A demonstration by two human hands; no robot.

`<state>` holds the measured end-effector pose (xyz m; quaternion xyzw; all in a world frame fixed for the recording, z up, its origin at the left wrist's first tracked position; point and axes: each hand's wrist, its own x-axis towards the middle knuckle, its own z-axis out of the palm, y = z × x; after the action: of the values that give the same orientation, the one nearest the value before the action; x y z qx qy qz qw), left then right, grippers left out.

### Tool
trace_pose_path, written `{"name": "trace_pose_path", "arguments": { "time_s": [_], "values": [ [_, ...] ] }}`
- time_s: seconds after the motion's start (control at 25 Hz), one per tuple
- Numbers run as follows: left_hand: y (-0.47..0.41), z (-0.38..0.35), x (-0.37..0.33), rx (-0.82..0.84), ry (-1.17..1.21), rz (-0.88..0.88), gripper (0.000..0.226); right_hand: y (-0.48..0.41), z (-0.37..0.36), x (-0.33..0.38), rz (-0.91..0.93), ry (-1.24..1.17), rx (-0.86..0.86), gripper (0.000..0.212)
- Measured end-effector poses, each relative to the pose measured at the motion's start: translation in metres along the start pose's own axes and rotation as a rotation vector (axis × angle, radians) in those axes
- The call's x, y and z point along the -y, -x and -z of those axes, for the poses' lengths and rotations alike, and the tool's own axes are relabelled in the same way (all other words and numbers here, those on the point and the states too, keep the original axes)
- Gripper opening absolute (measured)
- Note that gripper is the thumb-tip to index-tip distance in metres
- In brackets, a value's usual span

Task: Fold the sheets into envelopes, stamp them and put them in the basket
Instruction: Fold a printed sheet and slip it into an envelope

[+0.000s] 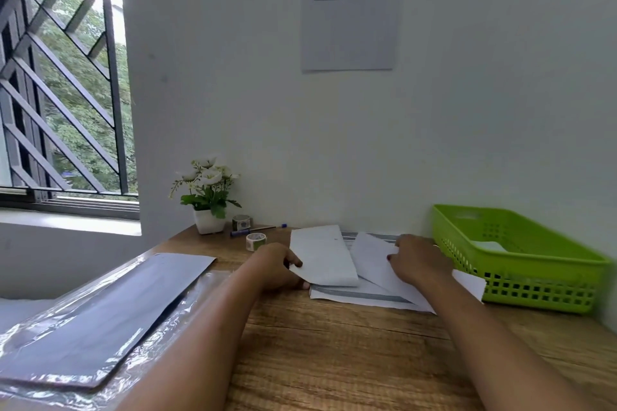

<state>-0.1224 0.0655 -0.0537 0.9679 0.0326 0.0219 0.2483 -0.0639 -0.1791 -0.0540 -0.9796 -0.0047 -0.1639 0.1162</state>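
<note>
A white sheet, partly folded, lies on a small pile of papers at the back of the wooden table. My left hand pinches the folded sheet's near left corner. My right hand presses on another white sheet that lies slanted to the right of it. The green plastic basket stands at the right, touching the wall, with one white envelope inside. Two rolls of stickers sit behind my left hand.
A potted white flower stands in the back left corner, with two pens beside it. A plastic sleeve of grey sheets covers the table's left side. A printed notice hangs on the wall; a barred window is left.
</note>
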Motion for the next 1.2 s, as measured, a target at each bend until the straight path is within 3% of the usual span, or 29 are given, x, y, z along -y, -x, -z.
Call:
{"name": "trace_pose_path", "arguments": {
  "time_s": [0.16,0.4,0.64,0.72,0.84,1.04,1.2],
  "values": [
    [-0.003,-0.002,-0.002,0.039,-0.12,0.005,0.066,-0.007,-0.002,-0.008,-0.047,-0.11,-0.007,0.029],
    [-0.004,-0.006,-0.002,0.105,-0.064,-0.136,0.03,-0.01,0.002,-0.009,-0.037,-0.245,-0.02,0.029],
    [-0.002,-0.004,-0.008,0.188,-0.043,-0.18,0.026,-0.007,-0.001,-0.006,-0.05,-0.262,0.093,0.041],
    [0.001,-0.002,-0.011,0.264,-0.043,-0.205,0.035,-0.007,0.001,-0.006,-0.061,-0.305,0.094,0.039],
    [0.005,0.0,-0.017,0.313,0.009,-0.186,0.027,-0.005,0.006,-0.002,-0.085,-0.414,0.12,0.034],
    [0.001,-0.006,-0.012,0.232,-0.039,-0.217,0.032,0.003,0.017,0.011,-0.016,-0.513,0.256,0.033],
    [-0.001,-0.015,-0.018,0.123,-0.263,-0.24,0.035,0.006,0.022,0.015,-0.047,-0.652,0.352,0.027]
  ]
}}
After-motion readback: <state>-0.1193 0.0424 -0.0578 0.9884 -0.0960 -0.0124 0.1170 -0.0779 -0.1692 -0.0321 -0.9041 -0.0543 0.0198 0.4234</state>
